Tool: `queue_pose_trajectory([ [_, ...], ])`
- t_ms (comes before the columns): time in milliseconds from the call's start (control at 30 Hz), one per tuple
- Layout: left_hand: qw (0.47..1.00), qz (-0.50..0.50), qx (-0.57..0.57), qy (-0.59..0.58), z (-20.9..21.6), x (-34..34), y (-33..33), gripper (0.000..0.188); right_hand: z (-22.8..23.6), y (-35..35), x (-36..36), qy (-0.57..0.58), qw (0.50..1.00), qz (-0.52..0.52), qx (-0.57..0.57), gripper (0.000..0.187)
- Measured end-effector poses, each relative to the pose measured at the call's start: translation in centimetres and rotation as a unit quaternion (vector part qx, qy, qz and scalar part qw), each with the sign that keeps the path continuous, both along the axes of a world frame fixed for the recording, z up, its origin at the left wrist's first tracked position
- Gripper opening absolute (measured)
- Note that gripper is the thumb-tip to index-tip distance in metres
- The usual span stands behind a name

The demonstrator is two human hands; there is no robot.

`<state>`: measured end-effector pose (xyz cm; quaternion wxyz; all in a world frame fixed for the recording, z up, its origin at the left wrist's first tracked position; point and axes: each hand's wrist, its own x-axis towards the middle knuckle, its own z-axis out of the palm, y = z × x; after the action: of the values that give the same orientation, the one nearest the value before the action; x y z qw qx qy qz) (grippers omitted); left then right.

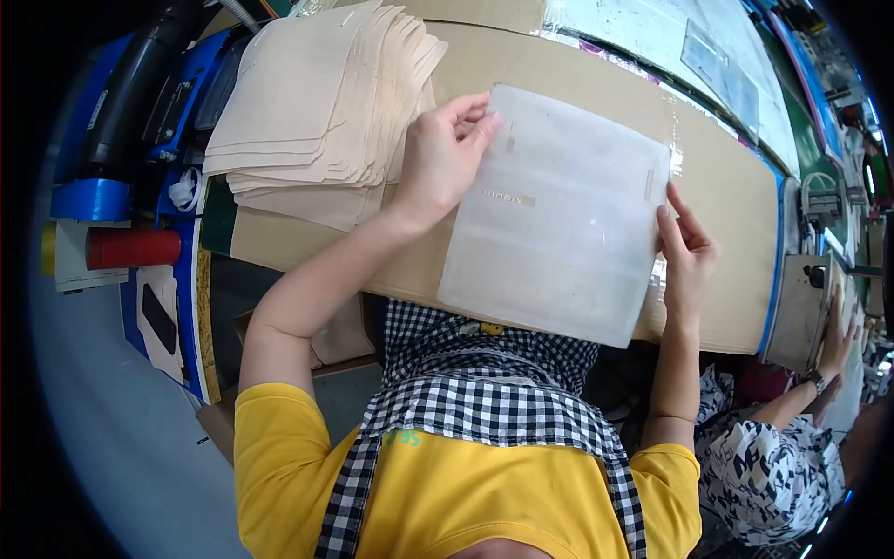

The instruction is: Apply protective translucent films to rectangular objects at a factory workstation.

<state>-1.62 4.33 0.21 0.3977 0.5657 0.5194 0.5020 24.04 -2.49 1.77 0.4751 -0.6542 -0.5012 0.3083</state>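
We pinch the clear sheet (pixel 559 214) by opposite edges, left hand (pixel 445 158) and right hand (pixel 687 250); thin, floppy, probably slick (creases easily).

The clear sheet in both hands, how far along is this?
Done: nothing visibly finished. In hand: left hand and right hand hold the clear sheet over the cardboard board. Left: the tan stack beside it looks untouched.
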Motion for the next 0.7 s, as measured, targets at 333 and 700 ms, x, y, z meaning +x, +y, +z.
queue_pose_trajectory([
  [333,0.984,0.028,0.051,0.168,-2.4,-0.1,-0.2,0.029,-2.1,1.0,0.2,-0.008,0.997,0.001,-0.072,0.036],
  [700,0.975,0.025,0.063,0.210,-3.4,-0.1,-0.4,0.031,-2.4,1.2,0.2,-0.027,0.996,0.021,-0.077,0.036],
])
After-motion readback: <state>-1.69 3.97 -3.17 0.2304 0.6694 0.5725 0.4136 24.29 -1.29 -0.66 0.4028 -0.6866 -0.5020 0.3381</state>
